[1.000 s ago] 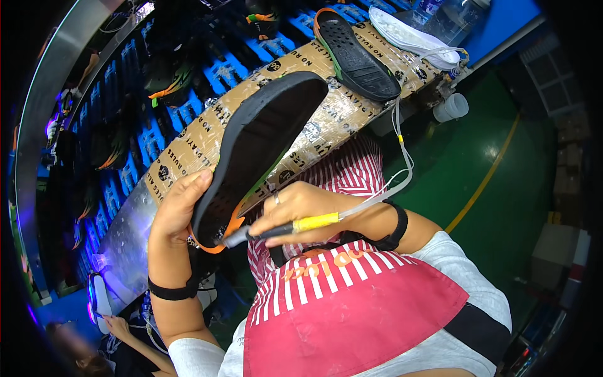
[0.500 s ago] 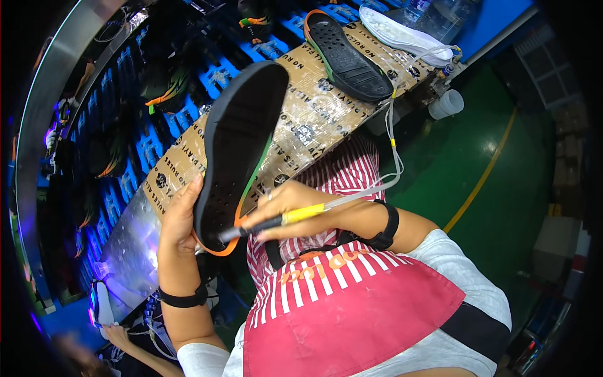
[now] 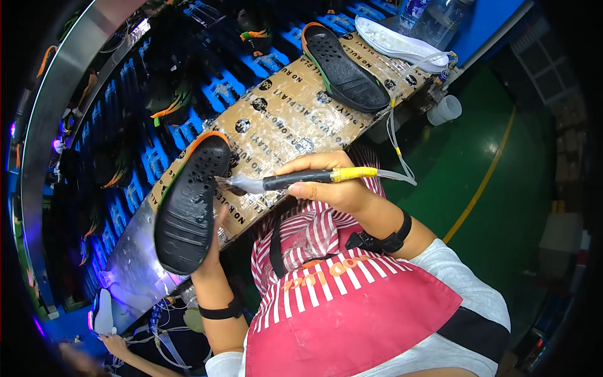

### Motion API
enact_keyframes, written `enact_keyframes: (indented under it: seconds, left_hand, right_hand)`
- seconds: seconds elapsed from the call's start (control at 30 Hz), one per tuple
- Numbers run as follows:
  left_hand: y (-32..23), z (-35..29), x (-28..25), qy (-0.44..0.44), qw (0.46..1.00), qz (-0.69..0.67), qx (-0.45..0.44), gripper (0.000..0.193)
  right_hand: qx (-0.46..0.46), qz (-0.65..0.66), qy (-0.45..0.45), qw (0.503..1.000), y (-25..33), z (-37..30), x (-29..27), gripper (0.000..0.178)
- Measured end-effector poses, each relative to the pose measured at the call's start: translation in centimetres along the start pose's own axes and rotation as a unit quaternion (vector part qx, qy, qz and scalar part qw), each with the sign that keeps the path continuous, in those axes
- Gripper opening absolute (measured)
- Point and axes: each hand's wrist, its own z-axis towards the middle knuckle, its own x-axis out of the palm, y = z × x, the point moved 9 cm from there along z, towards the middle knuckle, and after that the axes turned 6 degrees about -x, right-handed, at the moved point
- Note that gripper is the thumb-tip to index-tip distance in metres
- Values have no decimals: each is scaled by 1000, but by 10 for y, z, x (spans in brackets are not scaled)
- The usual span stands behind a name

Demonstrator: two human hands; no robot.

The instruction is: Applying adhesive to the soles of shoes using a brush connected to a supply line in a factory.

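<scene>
A black shoe sole point(image 3: 187, 210) with an orange and green edge is tilted at the left side of the cardboard-covered bench point(image 3: 270, 119). Its hole-dotted, orange-rimmed end points away from me. My left hand point(image 3: 215, 250) grips the near end along its right side, most of the fingers hidden behind it. Between the thumb and fingers of my right hand point(image 3: 336, 187) is a brush point(image 3: 355, 173) with a black and yellow handle and a clear hose at its back. The bristles are at the sole's right edge, near the holes; I cannot tell whether they touch.
Farther along the bench lie another black sole point(image 3: 348, 69) and a white sole point(image 3: 402, 41). Dark shoe uppers point(image 3: 173, 100) rest on a blue rack beyond. A white cup point(image 3: 445, 110) hangs off the bench's right end. Another person's hand point(image 3: 116, 345) shows at lower left.
The sole in my left hand has swung round, its orange end going from near me to far, and sits lower left. My right hand has moved up and right with the brush.
</scene>
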Motion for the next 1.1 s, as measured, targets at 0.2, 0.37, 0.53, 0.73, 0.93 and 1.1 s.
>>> enact_keyframes:
  seconds: [0.2, 0.37, 0.53, 0.73, 0.93, 1.1]
  left_hand:
    - [51, -25, -15, 25, 964, -216, -150, 62]
    - [82, -26, 3, -45, 983, -111, -141, 78]
    - [93, -30, 8, -31, 990, -57, -127, 83]
    - [110, -29, 13, -33, 987, -23, -153, 73]
    - [125, -38, 4, -44, 975, -29, -217, 67]
    - [122, -44, 5, -52, 973, -17, -225, 68]
  right_hand:
    - [12, 21, -21, 999, -4, 1, 0, 30]
    - [10, 34, -45, 998, -7, 7, 13, 24]
    - [-54, -70, -28, 996, 3, 13, 31, 18]
    - [-187, -208, -146, 949, 27, 32, 32, 21]
    - [-264, -318, -208, 887, 23, 36, 33, 15]
    - [-274, -331, -136, 892, 14, 43, 53, 17]
